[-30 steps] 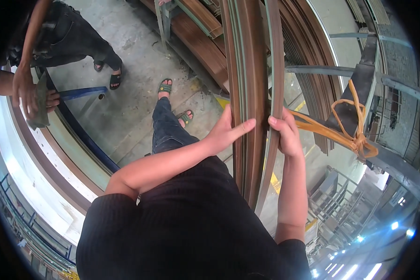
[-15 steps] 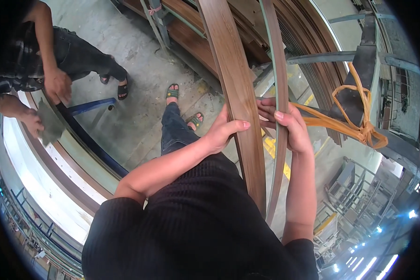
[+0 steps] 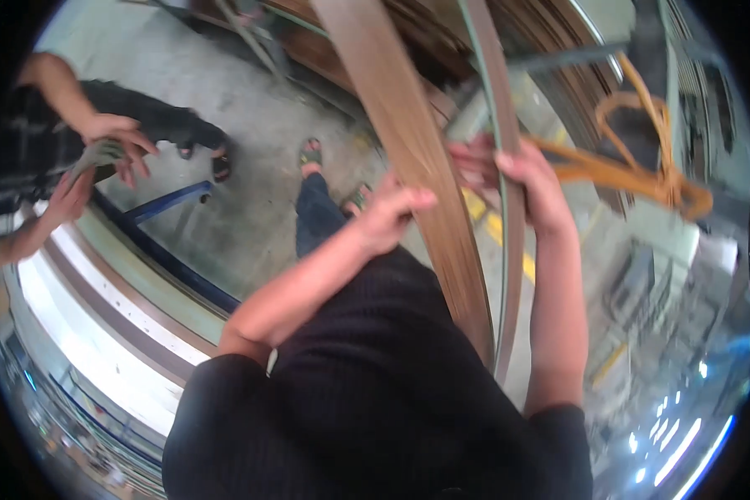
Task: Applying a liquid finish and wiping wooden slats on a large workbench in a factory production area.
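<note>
My left hand (image 3: 392,217) grips a long brown wood-grain board (image 3: 408,125), its thumb across the top face and its fingers hidden beneath. The board runs from the top of the view down past my right side. Beside it, my right hand (image 3: 529,183) is closed around a narrower strip (image 3: 502,100) with a brown face and a pale green edge. The thumb lies on the strip, and the other fingers reach behind it toward the board. A gap separates the two pieces along most of their length.
At the left, another person's hands (image 3: 112,150) hold a greyish cloth-like piece over long white and brown boards (image 3: 100,317). A rack of brown boards (image 3: 308,42) stands ahead. Orange strapping (image 3: 667,167) hangs knotted on a dark metal post at the right. A blue metal leg (image 3: 171,204) juts over the floor.
My view has shifted, and both hands sit slightly higher in it, still on the two pieces. The other person's hands have lifted from the boards and come together around the greyish piece.
</note>
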Demonstrator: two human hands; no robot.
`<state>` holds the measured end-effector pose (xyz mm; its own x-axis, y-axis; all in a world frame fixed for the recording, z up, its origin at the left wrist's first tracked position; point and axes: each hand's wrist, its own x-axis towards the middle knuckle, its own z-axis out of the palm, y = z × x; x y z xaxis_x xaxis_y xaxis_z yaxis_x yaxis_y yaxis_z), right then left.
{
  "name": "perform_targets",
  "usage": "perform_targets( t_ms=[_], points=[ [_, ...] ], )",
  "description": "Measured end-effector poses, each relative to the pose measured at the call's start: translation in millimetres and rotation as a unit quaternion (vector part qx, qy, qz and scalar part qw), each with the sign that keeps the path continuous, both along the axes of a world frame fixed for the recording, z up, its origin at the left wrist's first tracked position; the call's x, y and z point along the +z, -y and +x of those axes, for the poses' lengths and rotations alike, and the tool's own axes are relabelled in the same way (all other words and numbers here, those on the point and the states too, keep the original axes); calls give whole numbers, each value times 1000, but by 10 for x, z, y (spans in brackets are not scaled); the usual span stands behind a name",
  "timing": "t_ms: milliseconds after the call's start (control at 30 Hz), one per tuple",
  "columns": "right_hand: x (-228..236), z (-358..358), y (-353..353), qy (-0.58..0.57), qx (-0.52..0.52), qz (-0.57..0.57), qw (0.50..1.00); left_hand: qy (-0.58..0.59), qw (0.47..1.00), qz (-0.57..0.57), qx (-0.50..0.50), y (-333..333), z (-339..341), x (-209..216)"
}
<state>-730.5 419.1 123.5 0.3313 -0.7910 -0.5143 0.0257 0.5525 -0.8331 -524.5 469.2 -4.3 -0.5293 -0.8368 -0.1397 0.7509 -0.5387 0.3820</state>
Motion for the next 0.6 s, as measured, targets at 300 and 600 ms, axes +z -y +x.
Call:
perform_targets(
  t_ms=[300,600],
  points=[
    [-30,-34,364,1,-12,77,997,114,992,51,-21,166,28,282],
    [96,14,171,-121,80,-32,989,135,989,56,37,222,154,496]
  ],
)
